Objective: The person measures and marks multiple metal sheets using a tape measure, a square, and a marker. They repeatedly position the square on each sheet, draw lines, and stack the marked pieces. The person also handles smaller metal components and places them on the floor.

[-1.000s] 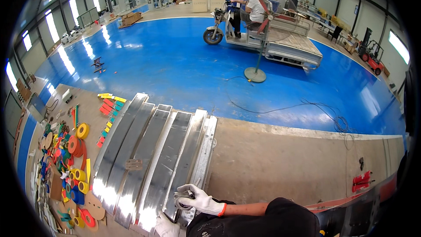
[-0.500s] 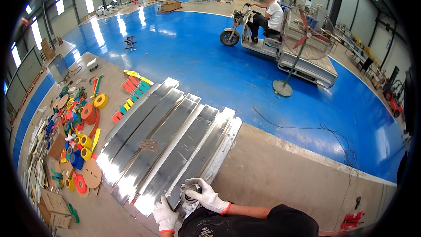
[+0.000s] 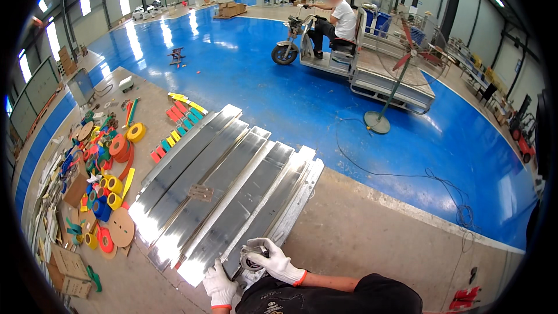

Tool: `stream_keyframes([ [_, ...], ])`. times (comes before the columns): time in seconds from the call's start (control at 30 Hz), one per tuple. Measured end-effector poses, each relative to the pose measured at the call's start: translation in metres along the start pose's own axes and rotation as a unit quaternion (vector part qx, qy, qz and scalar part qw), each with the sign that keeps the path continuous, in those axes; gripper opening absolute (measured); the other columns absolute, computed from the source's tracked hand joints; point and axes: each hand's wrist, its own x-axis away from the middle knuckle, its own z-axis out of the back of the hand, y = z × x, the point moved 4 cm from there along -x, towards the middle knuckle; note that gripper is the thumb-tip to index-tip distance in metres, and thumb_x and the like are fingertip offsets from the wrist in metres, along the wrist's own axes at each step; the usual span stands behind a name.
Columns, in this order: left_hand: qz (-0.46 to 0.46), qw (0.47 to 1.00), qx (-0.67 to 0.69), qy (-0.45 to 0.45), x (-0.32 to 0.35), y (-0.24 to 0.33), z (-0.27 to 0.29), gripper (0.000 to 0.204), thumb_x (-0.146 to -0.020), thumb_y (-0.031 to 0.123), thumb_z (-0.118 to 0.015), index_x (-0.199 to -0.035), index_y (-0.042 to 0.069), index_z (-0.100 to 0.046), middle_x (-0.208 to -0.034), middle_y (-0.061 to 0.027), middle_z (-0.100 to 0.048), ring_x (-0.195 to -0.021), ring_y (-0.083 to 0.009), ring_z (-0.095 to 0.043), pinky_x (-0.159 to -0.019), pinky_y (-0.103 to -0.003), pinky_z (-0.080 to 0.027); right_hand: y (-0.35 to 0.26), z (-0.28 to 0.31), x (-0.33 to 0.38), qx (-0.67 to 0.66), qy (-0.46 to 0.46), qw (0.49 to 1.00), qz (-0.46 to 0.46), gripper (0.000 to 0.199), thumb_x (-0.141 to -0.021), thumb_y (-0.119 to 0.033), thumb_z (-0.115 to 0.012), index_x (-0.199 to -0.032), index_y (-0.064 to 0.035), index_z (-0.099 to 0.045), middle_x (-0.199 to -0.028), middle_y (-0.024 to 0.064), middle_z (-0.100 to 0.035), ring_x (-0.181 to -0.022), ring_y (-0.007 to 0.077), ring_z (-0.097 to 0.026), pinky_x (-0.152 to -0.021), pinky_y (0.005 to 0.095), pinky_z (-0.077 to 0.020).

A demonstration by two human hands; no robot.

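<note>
Long grey metal bars lie side by side in front of me, some with bright, shiny strips along them. At the near end of one bar, my left hand, in a white glove with an orange cuff, has its fingers around the edge. Just to its right, my right hand, gloved alike, is closed round a grey, ring-shaped thing held over the bar. Its exact kind does not show. A small brownish slotted plate rests on top of the bars.
Coloured tape rolls and a cardboard box litter the floor at left. Beyond, a person sits on a cargo tricycle. A standing fan trails a black cable across the blue floor.
The tricycle with its rider has moved left, away from the fan. The view has shifted slightly. Both my hands keep nearly the same place on the bars.
</note>
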Motion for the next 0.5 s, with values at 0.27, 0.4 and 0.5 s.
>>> stream_keyframes([
  [0.27,-0.008,1.000,0.011,0.022,0.002,-0.001,0.000,0.103,-0.063,0.034,-0.092,-0.150,0.009,-0.042,-0.119,-0.0202,-0.063,-0.115,-0.0360,-0.063,-0.101,-0.045,-0.049,0.009,-0.001,-0.003,0.011,-0.001,1.000,-0.003,0.050,-0.097,-0.018,-0.077,-0.138,-0.0005,-0.054,-0.123,0.0101,-0.065,-0.113,0.0157,-0.064,-0.099,0.0324,-0.0541],
  [0.4,-0.002,1.000,0.012,0.014,0.002,0.001,0.004,0.103,-0.063,0.034,-0.093,-0.150,0.011,-0.042,-0.120,-0.0199,-0.063,-0.117,-0.0359,-0.063,-0.101,-0.045,-0.049,0.002,-0.004,-0.005,0.033,0.000,0.999,0.007,0.054,-0.095,-0.016,-0.078,-0.140,-0.0002,-0.051,-0.126,0.0111,-0.063,-0.117,0.0162,-0.062,-0.101,0.0327,-0.0524],
  [0.5,-0.002,1.000,0.011,0.016,0.003,0.002,0.004,0.102,-0.063,0.033,-0.093,-0.150,0.012,-0.043,-0.122,-0.0190,-0.064,-0.118,-0.0354,-0.063,-0.102,-0.045,-0.048,-0.005,-0.007,-0.007,0.027,-0.002,1.000,0.002,0.058,-0.092,-0.014,-0.079,-0.140,0.0002,-0.051,-0.129,0.0113,-0.061,-0.121,0.0169,-0.059,-0.106,0.0332,-0.0486],
])
